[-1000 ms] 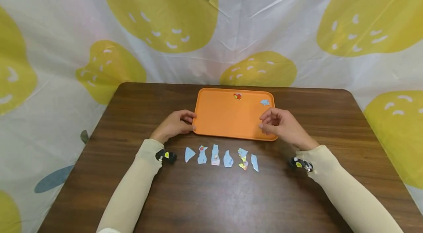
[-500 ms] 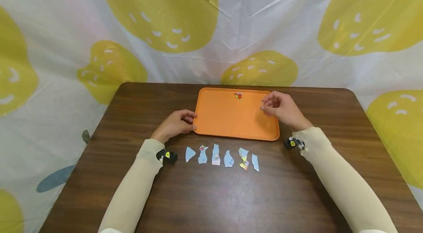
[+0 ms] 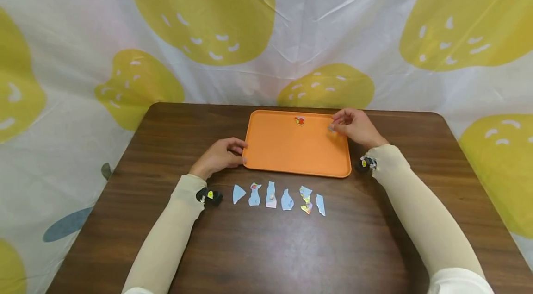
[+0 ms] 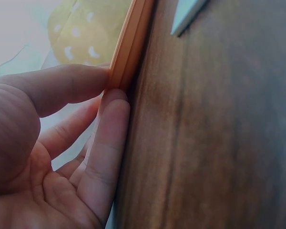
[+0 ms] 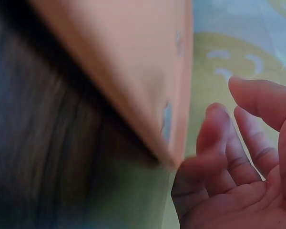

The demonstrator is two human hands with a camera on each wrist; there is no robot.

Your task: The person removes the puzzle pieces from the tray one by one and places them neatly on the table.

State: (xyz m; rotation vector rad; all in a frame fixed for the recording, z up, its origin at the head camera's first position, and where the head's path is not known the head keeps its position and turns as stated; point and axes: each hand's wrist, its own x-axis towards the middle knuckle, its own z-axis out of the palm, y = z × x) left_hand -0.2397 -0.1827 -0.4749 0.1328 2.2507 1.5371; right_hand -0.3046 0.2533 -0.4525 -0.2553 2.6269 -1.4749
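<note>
My left hand [image 3: 220, 157] grips the left edge of the orange tray [image 3: 287, 155] near its front corner. In the left wrist view, its thumb and fingers [image 4: 107, 148] meet at the tray's rim [image 4: 128, 43]. My right hand [image 3: 356, 127] is over the tray's back right corner, beside a small light blue cutout [image 3: 331, 128] partly hidden by the fingertips. The right wrist view shows that hand [image 5: 243, 162] with thumb and fingers apart and nothing between them, while the blue cutout [image 5: 167, 121] lies on the tray. A small red cutout [image 3: 300, 121] lies at the tray's back edge.
In front of the tray, several irregular pale blue pieces [image 3: 287, 200] lie in a row on the dark wooden table [image 3: 266, 247]; some carry coloured prints. A white curtain with yellow fruit patterns [image 3: 325, 88] hangs right behind the table.
My right hand has moved back from the tray's front right to its back right corner, passing over the blue cutout, which now shows again partly. The left hand has stayed in place.
</note>
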